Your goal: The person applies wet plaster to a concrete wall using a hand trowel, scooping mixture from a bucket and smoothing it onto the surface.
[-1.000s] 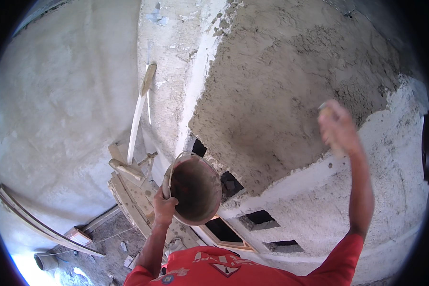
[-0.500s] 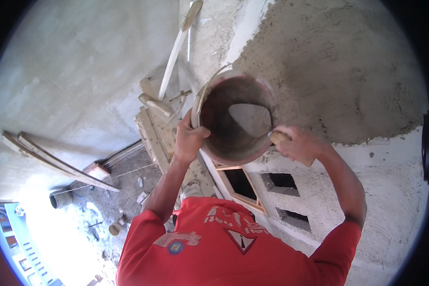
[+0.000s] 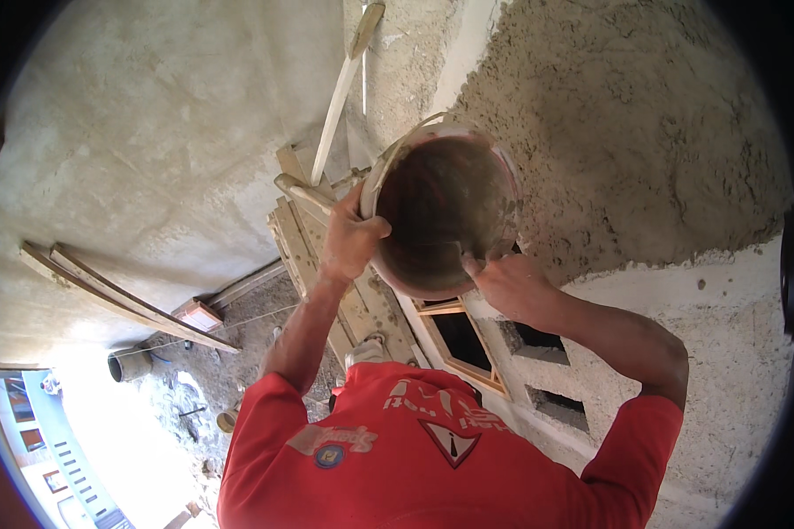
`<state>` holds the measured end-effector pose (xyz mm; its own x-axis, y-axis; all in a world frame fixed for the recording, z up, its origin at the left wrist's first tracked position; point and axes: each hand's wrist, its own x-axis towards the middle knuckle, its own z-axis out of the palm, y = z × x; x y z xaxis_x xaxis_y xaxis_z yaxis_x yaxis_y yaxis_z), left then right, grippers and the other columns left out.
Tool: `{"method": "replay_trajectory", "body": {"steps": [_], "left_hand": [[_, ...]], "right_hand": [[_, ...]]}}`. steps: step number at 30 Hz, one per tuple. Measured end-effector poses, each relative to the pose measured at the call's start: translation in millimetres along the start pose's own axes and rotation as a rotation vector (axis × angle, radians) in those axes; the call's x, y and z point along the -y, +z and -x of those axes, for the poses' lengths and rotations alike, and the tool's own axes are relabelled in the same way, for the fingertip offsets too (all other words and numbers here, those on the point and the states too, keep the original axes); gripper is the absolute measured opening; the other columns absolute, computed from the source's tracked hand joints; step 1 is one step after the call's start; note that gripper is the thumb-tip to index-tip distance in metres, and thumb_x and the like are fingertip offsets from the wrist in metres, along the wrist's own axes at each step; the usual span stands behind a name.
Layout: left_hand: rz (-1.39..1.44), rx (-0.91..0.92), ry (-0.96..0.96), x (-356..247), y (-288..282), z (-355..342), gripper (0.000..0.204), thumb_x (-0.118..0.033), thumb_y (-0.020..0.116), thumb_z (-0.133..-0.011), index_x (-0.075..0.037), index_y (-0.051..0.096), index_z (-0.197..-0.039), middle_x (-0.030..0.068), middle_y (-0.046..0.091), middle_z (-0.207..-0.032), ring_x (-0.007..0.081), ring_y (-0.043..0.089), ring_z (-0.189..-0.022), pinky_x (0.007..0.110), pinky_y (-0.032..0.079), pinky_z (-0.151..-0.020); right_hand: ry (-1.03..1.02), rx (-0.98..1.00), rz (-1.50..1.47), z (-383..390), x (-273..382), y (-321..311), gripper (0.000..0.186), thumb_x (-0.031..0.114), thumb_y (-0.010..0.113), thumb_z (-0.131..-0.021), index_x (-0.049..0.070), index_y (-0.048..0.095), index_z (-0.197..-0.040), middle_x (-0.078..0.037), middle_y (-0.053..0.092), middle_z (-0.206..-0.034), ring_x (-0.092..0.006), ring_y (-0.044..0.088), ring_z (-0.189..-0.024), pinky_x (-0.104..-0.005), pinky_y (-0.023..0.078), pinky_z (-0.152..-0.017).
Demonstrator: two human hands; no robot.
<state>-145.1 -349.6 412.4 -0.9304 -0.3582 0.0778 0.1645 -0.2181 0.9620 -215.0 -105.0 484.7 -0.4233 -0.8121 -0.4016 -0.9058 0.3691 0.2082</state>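
A round mortar bucket (image 3: 490, 167) is tilted so that its stained inside faces me. My left hand (image 3: 351, 242) grips its left rim, the thumb over the edge and the thin bail handle (image 3: 388, 154) just above. At the lower right of the rim, my right hand (image 3: 513, 286) is closed around the trowel's handle, which the fingers hide. The trowel's blade is down in the bucket and can hardly be made out. Behind the bucket, wet grey mortar (image 3: 626, 132) covers the upper part of the wall.
Spattered scaffold planks (image 3: 353, 309) run below the bucket. A wooden stick (image 3: 333, 119) leans in the corner, and two long boards (image 3: 128, 300) rest by the left wall. Below the mortar, the rough white wall (image 3: 626, 353) has block openings (image 3: 560, 407) and a wood-framed opening (image 3: 459, 339).
My right hand has moved left and down over the bucket's rim, and the trowel's broad blade no longer shows flat. The left hand keeps its hold on the rim.
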Motion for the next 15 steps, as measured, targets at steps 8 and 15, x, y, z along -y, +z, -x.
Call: {"method": "replay_trajectory", "body": {"steps": [8, 15], "left_hand": [[-0.149, -0.017, 0.022, -1.6, 28.4, 14.8, 0.06, 0.003, 0.056, -0.072, 0.003, 0.058, -0.132, 0.0035, 0.067, -0.109, 0.0114, 0.06, -0.096, 0.026, 0.048, -0.087], [-0.252, 0.022, -0.04, 24.7, 22.5, 25.2, 0.07, 0.004, 0.055, -0.071, 0.0, 0.052, -0.141, 0.0087, 0.068, -0.115, 0.0135, 0.06, -0.106, 0.026, 0.046, -0.093]], "right_hand": [[0.131, 0.002, -0.041, -5.5, -34.9, -22.7, 0.033, 0.008, 0.053, -0.091, -0.001, 0.059, -0.122, -0.021, 0.068, -0.078, -0.0354, 0.072, -0.074, -0.0475, 0.056, -0.062], [-0.041, 0.072, -0.106, 15.4, -36.2, -11.2, 0.032, 0.01, 0.053, -0.091, -0.002, 0.059, -0.12, -0.022, 0.067, -0.075, -0.0349, 0.072, -0.073, -0.0473, 0.056, -0.061]]}}
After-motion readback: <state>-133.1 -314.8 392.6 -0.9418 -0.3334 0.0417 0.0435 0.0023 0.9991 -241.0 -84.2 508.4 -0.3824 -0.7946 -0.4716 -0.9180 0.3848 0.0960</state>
